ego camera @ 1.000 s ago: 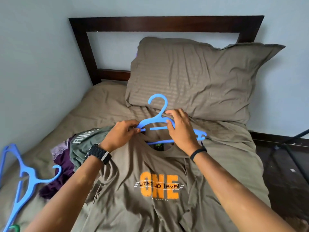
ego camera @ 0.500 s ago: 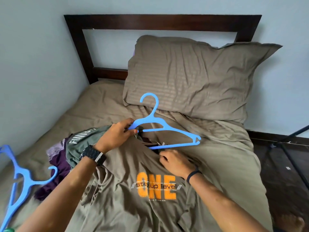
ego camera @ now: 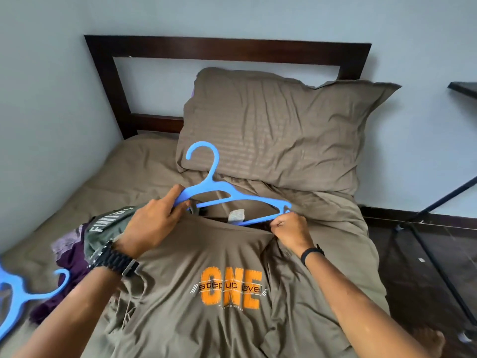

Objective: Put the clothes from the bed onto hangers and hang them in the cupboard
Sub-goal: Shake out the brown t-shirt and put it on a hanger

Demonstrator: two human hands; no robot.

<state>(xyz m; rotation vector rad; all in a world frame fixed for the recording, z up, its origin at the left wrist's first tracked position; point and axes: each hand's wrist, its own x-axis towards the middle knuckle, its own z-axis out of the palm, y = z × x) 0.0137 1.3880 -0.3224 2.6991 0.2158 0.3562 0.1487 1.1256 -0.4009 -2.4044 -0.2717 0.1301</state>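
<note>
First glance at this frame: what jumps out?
The bright blue hanger at centre, its left end held by the left hand while the right hand pinches the collar of the olive T-shirt with the orange ONE print at the hanger's right end. Behind it, a large brown pillow leans on the dark headboard.

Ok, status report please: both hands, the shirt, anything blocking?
Left hand grips blue hanger at its left shoulder. Right hand pinches the collar of the brown T-shirt beside the hanger's right end. Hanger not yet inside shirt. Nothing blocking.
</note>
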